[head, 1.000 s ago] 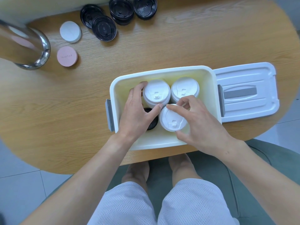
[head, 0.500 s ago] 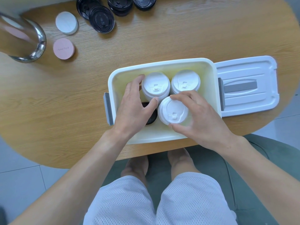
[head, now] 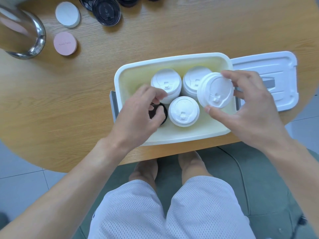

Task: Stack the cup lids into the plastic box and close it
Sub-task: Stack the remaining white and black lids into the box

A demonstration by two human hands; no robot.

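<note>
White lids (head: pixel 183 111): four visible; black (head: pixel 159 113): one boxed.

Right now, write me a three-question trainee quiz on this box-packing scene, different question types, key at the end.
1. True or false: the box lid is on the plastic box.
2. Multiple choice: what does the right hand hold? A) a black lid B) a white lid C) the pink disc
3. Fill in: the left hand reaches over a ___ lid in the box's near left corner.

Key:
1. False; it lies on the table to the box's right.
2. B
3. black
</note>
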